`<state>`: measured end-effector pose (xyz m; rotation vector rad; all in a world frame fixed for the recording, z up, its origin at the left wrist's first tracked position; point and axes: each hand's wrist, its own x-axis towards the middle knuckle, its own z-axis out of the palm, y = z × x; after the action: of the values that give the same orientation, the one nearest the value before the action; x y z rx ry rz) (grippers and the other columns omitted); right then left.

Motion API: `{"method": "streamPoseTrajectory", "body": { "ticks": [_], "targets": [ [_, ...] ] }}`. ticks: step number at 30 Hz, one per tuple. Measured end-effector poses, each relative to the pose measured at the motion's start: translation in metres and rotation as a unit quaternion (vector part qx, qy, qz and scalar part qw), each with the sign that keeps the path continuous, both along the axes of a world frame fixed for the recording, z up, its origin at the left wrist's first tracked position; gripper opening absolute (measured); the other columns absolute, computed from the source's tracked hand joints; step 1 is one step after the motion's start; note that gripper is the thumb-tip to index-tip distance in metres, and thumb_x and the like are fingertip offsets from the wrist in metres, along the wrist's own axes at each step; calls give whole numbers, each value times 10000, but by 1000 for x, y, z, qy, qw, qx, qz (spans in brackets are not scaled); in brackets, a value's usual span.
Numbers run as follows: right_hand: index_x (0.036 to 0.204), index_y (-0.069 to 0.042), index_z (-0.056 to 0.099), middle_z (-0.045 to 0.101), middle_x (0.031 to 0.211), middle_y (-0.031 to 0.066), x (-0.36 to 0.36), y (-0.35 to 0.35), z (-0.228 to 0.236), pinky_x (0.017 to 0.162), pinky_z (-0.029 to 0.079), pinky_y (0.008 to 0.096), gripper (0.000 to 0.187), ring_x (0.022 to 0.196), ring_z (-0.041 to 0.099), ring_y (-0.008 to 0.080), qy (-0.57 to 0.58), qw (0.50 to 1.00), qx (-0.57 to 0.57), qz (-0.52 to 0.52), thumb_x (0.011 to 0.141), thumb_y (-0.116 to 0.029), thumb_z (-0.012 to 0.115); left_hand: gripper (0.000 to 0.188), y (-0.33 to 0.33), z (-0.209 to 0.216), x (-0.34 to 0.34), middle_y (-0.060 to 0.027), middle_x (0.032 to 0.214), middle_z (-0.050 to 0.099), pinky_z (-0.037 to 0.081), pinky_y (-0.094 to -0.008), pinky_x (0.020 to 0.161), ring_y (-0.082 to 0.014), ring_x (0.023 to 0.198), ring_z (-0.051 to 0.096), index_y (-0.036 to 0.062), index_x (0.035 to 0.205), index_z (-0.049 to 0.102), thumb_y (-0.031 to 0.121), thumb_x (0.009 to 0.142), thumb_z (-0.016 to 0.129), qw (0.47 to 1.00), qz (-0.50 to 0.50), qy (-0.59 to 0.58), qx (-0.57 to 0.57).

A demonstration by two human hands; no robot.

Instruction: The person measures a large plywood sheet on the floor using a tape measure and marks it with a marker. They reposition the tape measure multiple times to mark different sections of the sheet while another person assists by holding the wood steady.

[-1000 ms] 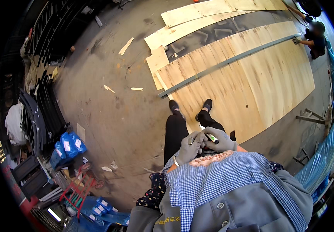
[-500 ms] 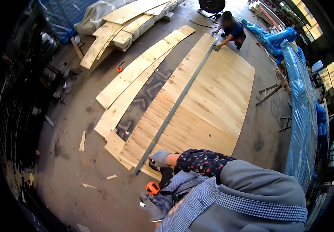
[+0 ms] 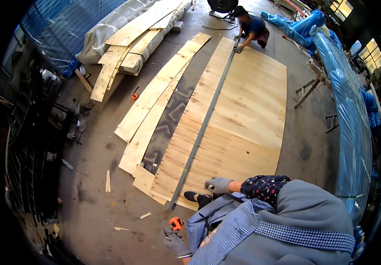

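A long grey metal bar (image 3: 203, 128) lies lengthwise on a large plywood sheet (image 3: 248, 110). My right hand (image 3: 219, 185), in a grey glove, hovers over the sheet's near end, to the right of the bar and apart from it. Its fingers are curled, and I cannot make out what is in them. Lower left, my grey-gloved left hand (image 3: 176, 242) is closed, with an orange and black tape measure (image 3: 177, 223) at its fingers. A small pale thing shows on that hand. My dark shoe (image 3: 191, 195) is beside the bar's near end.
A co-worker (image 3: 253, 29) crouches at the far end, both gloved hands on the bar. Plywood strips (image 3: 162, 90) lie left of the sheet, and more plywood (image 3: 139, 24) is stacked behind. A red tape measure (image 3: 135, 96), wood scraps (image 3: 108, 181) and trestles (image 3: 307, 92) stand about. Blue plastic-wrapped stock (image 3: 349, 128) runs along the right.
My right hand has drawn back to the right, away from the bar's near end. The left hand and orange tape measure have shifted together over the floor. The view has swung slightly.
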<state>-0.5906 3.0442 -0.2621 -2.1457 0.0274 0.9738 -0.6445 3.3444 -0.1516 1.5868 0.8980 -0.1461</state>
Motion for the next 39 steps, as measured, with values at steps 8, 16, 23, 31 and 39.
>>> {"method": "streamPoseTrajectory", "body": {
  "ticks": [8, 16, 23, 31, 39],
  "targets": [
    [1102, -143, 590, 663, 957, 125, -27, -29, 89, 792, 496, 378, 221, 879, 639, 294, -128, 974, 130, -131, 921, -261, 546, 278, -44, 38, 10, 1, 620, 481, 310, -199, 402, -43, 459, 413, 85, 812, 496, 317, 956, 547, 996, -84, 8, 11],
    [1204, -10, 532, 611, 823, 47, -13, -21, 167, 666, 488, 249, 333, 742, 589, 110, -92, 852, 440, -267, 947, -217, 578, 270, -98, 91, 51, 54, 631, 503, 301, -182, 440, -9, 508, 422, 39, 854, 615, 300, 924, 624, 977, -178, -112, -41],
    [1235, -20, 498, 628, 911, 94, -5, -38, 206, 766, 497, 283, 281, 833, 605, 145, -309, 839, 390, -220, 969, -110, 515, 292, -142, 124, 61, 65, 612, 477, 283, -168, 442, 3, 499, 397, 43, 837, 614, 320, 929, 616, 955, -228, -182, -61],
    [1382, -126, 326, 451, 1324, 108, -5, -68, 131, 869, 535, 361, 685, 1150, 533, 205, 28, 746, 584, -318, 840, -259, 723, 296, -164, 224, 53, 40, 607, 497, 284, -165, 422, -12, 477, 411, 29, 829, 607, 300, 947, 587, 926, -267, -255, -75],
    [1282, -120, 446, 578, 1140, 94, -36, -40, 162, 786, 569, 369, 500, 1007, 609, 216, 53, 652, 681, -329, 863, -240, 692, 225, -181, 208, 40, -2, 671, 523, 289, -176, 418, -26, 470, 400, 21, 915, 575, 241, 960, 564, 914, -315, -255, -23]
  ]
}}
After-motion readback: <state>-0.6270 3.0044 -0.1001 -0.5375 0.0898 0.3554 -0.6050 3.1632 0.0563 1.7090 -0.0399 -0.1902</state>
